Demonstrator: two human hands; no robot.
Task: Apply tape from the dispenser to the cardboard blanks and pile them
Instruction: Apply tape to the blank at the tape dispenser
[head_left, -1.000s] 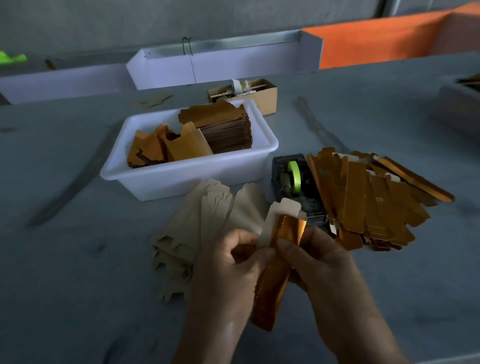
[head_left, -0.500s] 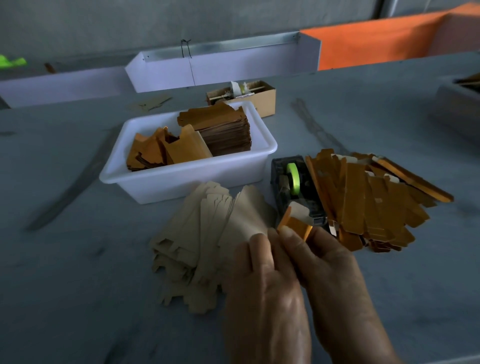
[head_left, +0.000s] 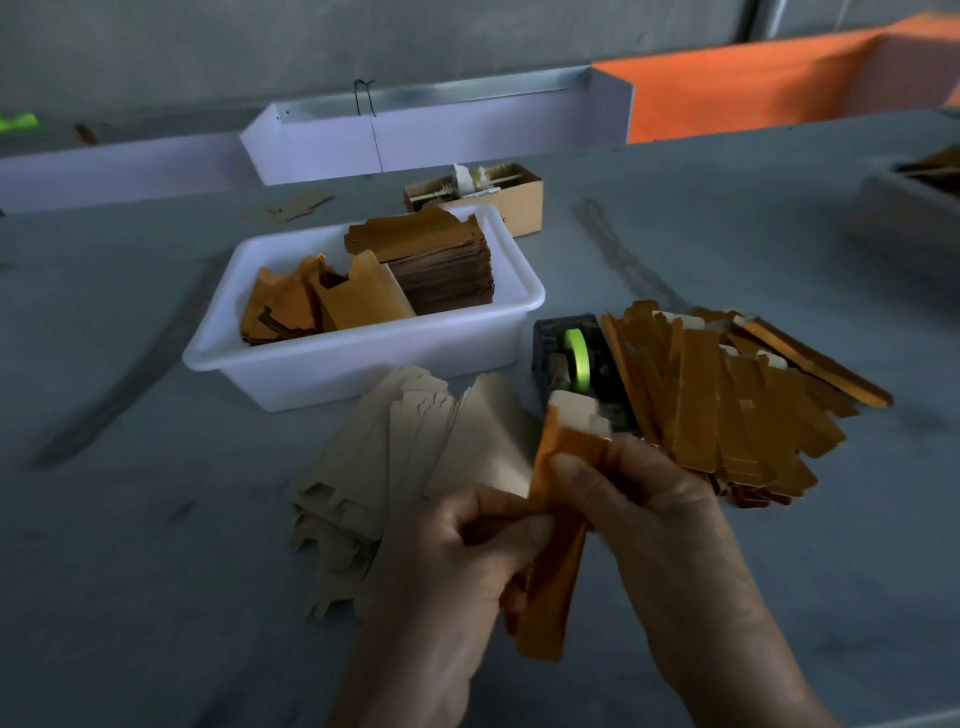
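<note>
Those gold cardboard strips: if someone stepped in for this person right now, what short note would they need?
Left hand: grips the lower part of one folded gold cardboard blank.
Right hand: pinches the same blank near its top.
Black tape dispenser with the green roll: on the grey table, just beyond the hands.
Done: a fanned pile of gold folded blanks lies right of the dispenser.
Left: a fan of flat beige blanks by the left hand, and more gold blanks in the white plastic tub. Whether the held blank is taped yet cannot be seen.
</note>
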